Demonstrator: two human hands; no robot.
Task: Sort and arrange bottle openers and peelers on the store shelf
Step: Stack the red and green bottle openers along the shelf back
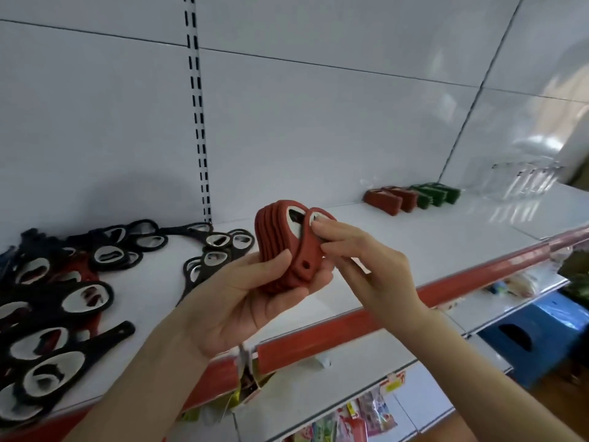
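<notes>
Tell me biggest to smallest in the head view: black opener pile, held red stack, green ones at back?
1. black opener pile
2. red stack
3. green ones, farthest away, so real size unsure.

A person's left hand [242, 291] and right hand [366, 260], both bare, with slim fingers [338, 229] and short, rounded nails. The left forearm [137, 378] and right forearm [494, 371] are likewise bare, skin showing from each wrist down to the frame's lower edge.
</notes>
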